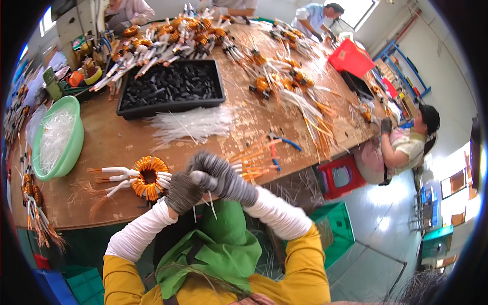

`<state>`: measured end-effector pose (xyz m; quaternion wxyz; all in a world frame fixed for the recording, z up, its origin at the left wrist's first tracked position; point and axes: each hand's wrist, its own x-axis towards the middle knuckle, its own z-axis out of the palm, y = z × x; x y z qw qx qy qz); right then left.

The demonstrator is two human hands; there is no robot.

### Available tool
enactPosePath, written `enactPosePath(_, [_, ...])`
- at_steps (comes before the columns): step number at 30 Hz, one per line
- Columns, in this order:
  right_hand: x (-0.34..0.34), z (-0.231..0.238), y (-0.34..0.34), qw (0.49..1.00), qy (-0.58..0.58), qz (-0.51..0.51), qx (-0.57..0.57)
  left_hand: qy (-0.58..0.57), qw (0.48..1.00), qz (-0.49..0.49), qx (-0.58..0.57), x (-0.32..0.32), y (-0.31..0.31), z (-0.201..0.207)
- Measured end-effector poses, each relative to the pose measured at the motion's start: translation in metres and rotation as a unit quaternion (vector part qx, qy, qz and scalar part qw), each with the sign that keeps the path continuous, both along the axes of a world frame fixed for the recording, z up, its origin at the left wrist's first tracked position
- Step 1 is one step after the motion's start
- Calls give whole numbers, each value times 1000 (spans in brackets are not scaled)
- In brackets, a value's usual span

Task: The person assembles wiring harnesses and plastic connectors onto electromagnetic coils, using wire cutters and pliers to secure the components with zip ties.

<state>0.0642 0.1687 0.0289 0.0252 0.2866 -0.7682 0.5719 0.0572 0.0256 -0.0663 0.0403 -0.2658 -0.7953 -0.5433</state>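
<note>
Both my hands wear grey knit gloves and are closed, pressed together at the table's near edge. My left hand (183, 194) is beside a ring-shaped coil (149, 176) wound with orange copper wire, over its white-sleeved leads. My right hand (223, 178) lies against the left, fingers curled. Thin white strips like cable ties (212, 206) hang below the hands; the grip itself is hidden between the gloves. Frayed copper wire ends (254, 155) fan out beyond my right hand. Other white leads with bare copper ends spread to the coil's left.
A black tray (173, 105) of small black pieces stands beyond a pile of white strips (195, 124). Left is a green basin (76, 137); right, cutters with red and blue handles (287, 144). Many coils (178, 30) cover the far table. Several people work around it; a red stool (340, 175) stands right.
</note>
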Motion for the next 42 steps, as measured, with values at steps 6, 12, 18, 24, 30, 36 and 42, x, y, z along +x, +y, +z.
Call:
enactPosePath(6, [-22, 6, 48, 813, 355, -65, 457, 136, 984, 31, -115, 3, 0, 35])
enactPosePath(12, [-19, 13, 48, 810, 126, 15, 573, 155, 977, 9, -145, 4, 1, 35])
enactPosePath(18, [-19, 22, 108, 784, 7, 43, 619, 177, 969, -5, -170, 11, 4, 40])
enactPosePath(24, [25, 8, 202, 769, 159, -139, 604, 120, 980, -7, -156, 15, 6, 50])
enactPosePath(30, [140, -9, 314, 800, -36, -467, 376, 126, 975, 56, -172, 14, 12, 42])
enactPosePath(36, [210, -107, 311, 820, -31, -550, 156, 2, 991, 68, -118, 21, 7, 56])
enactPosePath(42, [244, -201, 213, 796, -253, -549, 23, 236, 960, 107, -107, 50, -10, 84])
